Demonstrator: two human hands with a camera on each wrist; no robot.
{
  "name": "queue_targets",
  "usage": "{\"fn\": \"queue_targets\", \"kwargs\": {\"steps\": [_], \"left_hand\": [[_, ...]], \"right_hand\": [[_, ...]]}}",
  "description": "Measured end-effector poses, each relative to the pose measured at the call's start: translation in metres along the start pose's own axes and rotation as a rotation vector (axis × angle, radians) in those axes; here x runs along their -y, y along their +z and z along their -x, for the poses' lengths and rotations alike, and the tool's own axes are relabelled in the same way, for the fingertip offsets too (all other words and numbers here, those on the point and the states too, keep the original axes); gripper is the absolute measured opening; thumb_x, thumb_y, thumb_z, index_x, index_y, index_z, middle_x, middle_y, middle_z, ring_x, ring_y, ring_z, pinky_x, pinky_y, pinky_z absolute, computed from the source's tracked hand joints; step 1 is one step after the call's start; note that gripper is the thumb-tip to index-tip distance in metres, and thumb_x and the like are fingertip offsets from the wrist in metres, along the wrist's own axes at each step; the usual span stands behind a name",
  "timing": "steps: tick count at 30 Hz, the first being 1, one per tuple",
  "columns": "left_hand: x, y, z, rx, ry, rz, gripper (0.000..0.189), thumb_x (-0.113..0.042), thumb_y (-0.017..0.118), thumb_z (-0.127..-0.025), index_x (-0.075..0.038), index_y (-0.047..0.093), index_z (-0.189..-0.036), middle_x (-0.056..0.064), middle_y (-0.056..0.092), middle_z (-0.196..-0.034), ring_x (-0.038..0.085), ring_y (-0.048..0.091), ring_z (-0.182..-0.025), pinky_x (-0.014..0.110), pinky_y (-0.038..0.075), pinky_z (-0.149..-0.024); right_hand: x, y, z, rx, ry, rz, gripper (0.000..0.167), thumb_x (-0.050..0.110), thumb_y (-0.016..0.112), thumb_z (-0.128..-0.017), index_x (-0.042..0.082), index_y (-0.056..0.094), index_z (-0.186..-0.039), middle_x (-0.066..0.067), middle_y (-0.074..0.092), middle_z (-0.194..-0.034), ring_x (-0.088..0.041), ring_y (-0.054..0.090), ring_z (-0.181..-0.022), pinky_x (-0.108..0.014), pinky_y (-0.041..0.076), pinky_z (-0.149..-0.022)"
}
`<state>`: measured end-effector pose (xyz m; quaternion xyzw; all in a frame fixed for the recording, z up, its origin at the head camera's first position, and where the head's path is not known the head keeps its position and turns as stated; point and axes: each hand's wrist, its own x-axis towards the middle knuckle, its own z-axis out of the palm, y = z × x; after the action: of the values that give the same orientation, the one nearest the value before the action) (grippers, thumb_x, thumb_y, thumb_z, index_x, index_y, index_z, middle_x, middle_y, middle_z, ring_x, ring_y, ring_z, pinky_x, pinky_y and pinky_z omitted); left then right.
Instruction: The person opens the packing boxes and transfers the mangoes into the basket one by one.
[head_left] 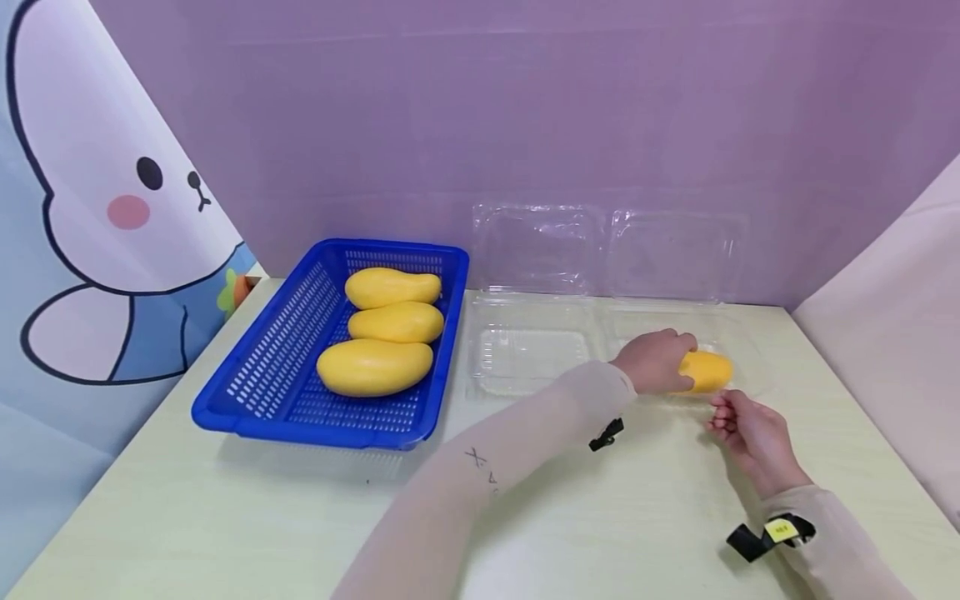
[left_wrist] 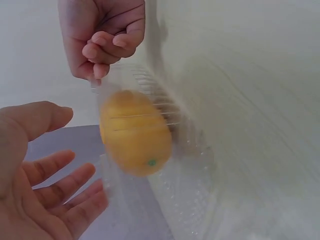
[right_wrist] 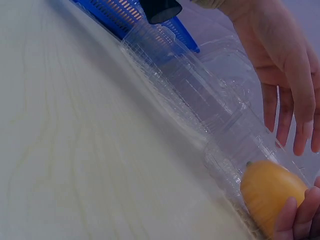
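A yellow mango (head_left: 707, 372) lies in the base of a clear plastic clamshell box (left_wrist: 187, 200) on the right. My left hand (head_left: 658, 362) is over this box beside the mango. Both wrist views show its fingers spread or hanging, apart from the fruit, and the left hand (left_wrist: 55, 175) holds nothing. At the box's near right edge, my right hand (head_left: 757, 437) has its fingers curled. In the left wrist view the right hand (left_wrist: 107, 37) pinches the rim between thumb and finger. Only fingertips of it appear beside the mango (right_wrist: 272, 195) in the right wrist view.
A blue plastic basket (head_left: 255, 429) on the left holds three yellow mangoes (head_left: 375, 367). Between it and the right box stands another clear clamshell box (head_left: 532, 358). Both lids (head_left: 536, 250) are raised against the purple backdrop (head_left: 525, 108). A cartoon cloth (head_left: 97, 208) hangs at left.
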<state>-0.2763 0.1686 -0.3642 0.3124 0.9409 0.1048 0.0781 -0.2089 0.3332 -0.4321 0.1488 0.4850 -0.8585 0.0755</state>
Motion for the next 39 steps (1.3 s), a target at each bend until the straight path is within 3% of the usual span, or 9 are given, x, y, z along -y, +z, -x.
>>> {"fn": "queue_targets", "kwargs": {"steps": [10, 17, 23, 30, 39], "left_hand": [[-0.001, 0.021, -0.007, -0.084, 0.001, -0.053, 0.053, -0.039, 0.067, -0.085, -0.025, 0.049, -0.133, -0.009, 0.054, -0.116, 0.004, 0.051, -0.087, 0.015, 0.044, -0.073], [0.002, 0.028, -0.015, -0.103, -0.021, 0.015, 0.054, -0.039, 0.068, -0.084, -0.024, 0.05, -0.132, -0.01, 0.054, -0.115, 0.003, 0.049, -0.09, 0.014, 0.041, -0.073], [0.008, 0.036, -0.024, -0.079, -0.076, 0.097, 0.059, -0.038, 0.072, -0.081, -0.024, 0.049, -0.134, -0.01, 0.054, -0.116, 0.002, 0.049, -0.091, 0.014, 0.04, -0.077], [0.003, 0.035, -0.031, -0.031, -0.145, 0.125, 0.066, -0.037, 0.076, -0.078, -0.027, 0.045, -0.136, -0.01, 0.054, -0.114, 0.003, 0.051, -0.091, 0.015, 0.041, -0.08], [0.001, 0.035, -0.033, -0.001, -0.139, 0.116, 0.066, -0.037, 0.075, -0.079, -0.027, 0.044, -0.137, -0.012, 0.055, -0.112, 0.002, 0.05, -0.09, 0.014, 0.041, -0.077]], "right_hand": [[-0.001, 0.0, 0.001, 0.01, -0.007, 0.003, 0.034, 0.012, 0.048, -0.097, 0.007, 0.07, -0.072, 0.0, 0.063, -0.063, -0.009, 0.056, -0.053, -0.022, 0.054, -0.058], [-0.002, 0.002, 0.001, 0.017, -0.022, 0.008, 0.033, 0.012, 0.048, -0.097, 0.008, 0.07, -0.072, 0.001, 0.063, -0.063, -0.009, 0.056, -0.053, -0.022, 0.054, -0.058], [-0.004, 0.004, 0.0, 0.024, -0.024, 0.009, 0.034, 0.011, 0.048, -0.097, 0.008, 0.071, -0.072, 0.001, 0.063, -0.063, -0.008, 0.056, -0.053, -0.022, 0.054, -0.057], [-0.001, 0.003, -0.001, 0.014, -0.027, -0.002, 0.033, 0.01, 0.048, -0.097, 0.007, 0.07, -0.072, 0.001, 0.063, -0.063, -0.008, 0.055, -0.052, -0.022, 0.054, -0.057], [-0.002, 0.001, 0.001, 0.001, -0.025, 0.002, 0.034, 0.01, 0.048, -0.097, 0.007, 0.07, -0.071, 0.001, 0.063, -0.063, -0.008, 0.055, -0.052, -0.022, 0.054, -0.056]]}}
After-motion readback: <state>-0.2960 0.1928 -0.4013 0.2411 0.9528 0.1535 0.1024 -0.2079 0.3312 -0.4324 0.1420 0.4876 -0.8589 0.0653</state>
